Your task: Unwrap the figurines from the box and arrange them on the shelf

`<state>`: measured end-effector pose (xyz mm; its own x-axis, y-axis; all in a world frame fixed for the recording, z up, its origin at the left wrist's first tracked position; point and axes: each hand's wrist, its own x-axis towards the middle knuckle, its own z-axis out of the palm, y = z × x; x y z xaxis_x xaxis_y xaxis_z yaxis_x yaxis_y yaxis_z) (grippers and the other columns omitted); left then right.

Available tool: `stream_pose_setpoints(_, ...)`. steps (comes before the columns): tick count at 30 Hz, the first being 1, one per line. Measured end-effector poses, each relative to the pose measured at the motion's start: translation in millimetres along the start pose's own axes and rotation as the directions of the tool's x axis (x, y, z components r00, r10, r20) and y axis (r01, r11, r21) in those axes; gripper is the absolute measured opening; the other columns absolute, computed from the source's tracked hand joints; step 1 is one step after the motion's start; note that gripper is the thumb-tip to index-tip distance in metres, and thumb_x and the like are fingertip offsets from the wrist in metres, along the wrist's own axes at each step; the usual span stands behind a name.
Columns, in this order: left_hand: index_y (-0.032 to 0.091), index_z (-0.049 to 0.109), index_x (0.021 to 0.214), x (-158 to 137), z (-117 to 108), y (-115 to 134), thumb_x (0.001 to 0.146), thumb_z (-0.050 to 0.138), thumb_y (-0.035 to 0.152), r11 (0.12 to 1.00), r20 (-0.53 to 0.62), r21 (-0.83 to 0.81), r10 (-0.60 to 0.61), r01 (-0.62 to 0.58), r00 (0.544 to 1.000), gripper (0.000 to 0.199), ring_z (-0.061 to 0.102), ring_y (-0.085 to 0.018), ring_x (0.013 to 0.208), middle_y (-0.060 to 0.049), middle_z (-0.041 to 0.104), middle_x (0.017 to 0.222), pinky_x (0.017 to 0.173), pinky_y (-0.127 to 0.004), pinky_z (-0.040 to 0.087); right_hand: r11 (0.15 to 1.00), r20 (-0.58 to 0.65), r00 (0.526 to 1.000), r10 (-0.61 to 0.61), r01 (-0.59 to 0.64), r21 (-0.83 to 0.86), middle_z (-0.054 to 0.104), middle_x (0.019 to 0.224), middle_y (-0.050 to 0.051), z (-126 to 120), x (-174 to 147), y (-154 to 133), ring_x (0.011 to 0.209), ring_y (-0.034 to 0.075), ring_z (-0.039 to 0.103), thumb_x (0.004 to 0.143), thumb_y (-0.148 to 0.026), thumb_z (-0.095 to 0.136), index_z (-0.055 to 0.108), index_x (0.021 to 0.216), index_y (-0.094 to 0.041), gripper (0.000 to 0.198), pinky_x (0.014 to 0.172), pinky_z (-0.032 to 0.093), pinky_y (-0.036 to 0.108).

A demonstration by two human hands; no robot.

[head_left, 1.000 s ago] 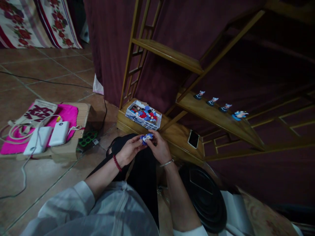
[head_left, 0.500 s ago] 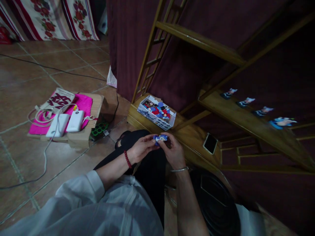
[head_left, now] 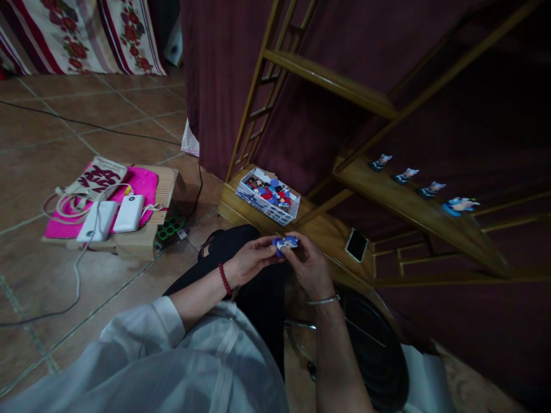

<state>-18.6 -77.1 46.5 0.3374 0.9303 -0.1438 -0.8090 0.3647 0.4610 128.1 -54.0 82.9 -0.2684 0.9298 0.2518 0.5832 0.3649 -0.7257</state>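
Observation:
A small blue and white figurine (head_left: 286, 244) is pinched between my two hands above my lap. My left hand (head_left: 253, 258), with a red bead bracelet at the wrist, grips its blue base end. My right hand (head_left: 310, 267), below which a silver bangle sits, holds the other end with thumb and fingers. Just beyond them a printed cardboard box (head_left: 262, 207) full of small red, blue and dark figure pieces stands on the wooden ledge (head_left: 232, 203). Several similar figurines (head_left: 460, 205) stand in a row on the wooden shelf (head_left: 387, 198) at the right.
A phone (head_left: 357, 245) lies on the ledge to the right. At the left, white power banks (head_left: 129, 213) and coiled cables rest on a pink cloth (head_left: 60, 228) over a cardboard box. A black round seat (head_left: 379, 355) is beside my right forearm. A cable crosses the tiled floor.
Both hands have shifted slightly right with the figurine, which stays between them. The camera view has turned a little, so the shelf and its figurines appear further left.

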Motion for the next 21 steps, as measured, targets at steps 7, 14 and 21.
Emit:
stream_pose_setpoints(7, 0.012, 0.066, 0.093, -11.1, 11.4, 3.5, 0.063, 0.074, 0.018, 1.0, 0.03, 0.012, -0.008, 0.008, 1.0, 0.031, 0.058, -0.014, 0.084, -0.007, 0.063, 0.095, 0.085, -0.032, 0.043, 0.998, 0.004, 0.999, 0.053, -0.053, 0.028, 0.063, 0.104, 0.005, -10.5, -10.0, -15.3, 0.093, 0.019, 0.06, 0.077, -0.04, 0.058, 0.055, 0.11, -0.022, 0.038, 0.085, 0.048, 0.035)
stream_pose_setpoints(14, 0.011, 0.067, 0.091, -16.8, 22.0, 6.5, 0.065, 0.074, 0.02, 0.999, 0.095, 0.038, 0.0, -0.003, 0.996, 0.029, 0.058, -0.013, 0.081, -0.007, 0.063, 0.09, 0.084, -0.032, 0.043, 1.0, -0.011, 1.0, -0.02, 0.02, 0.003, 0.064, 0.104, 0.007, -20.5, -9.5, -22.6, 0.092, 0.02, 0.061, 0.077, -0.041, 0.058, 0.058, 0.106, -0.021, 0.036, 0.083, 0.049, 0.035)
stream_pose_setpoints(21, 0.01, 0.067, 0.091, -17.2, 26.1, 5.5, 0.065, 0.073, 0.021, 0.999, 0.136, 0.04, -0.028, 0.023, 0.99, 0.028, 0.059, -0.013, 0.08, -0.007, 0.064, 0.089, 0.085, -0.032, 0.043, 0.995, 0.058, 0.996, -0.062, 0.066, -0.071, 0.064, 0.103, 0.005, -35.2, -7.9, -30.7, 0.093, 0.02, 0.06, 0.077, -0.04, 0.058, 0.06, 0.103, -0.023, 0.031, 0.085, 0.047, 0.035)
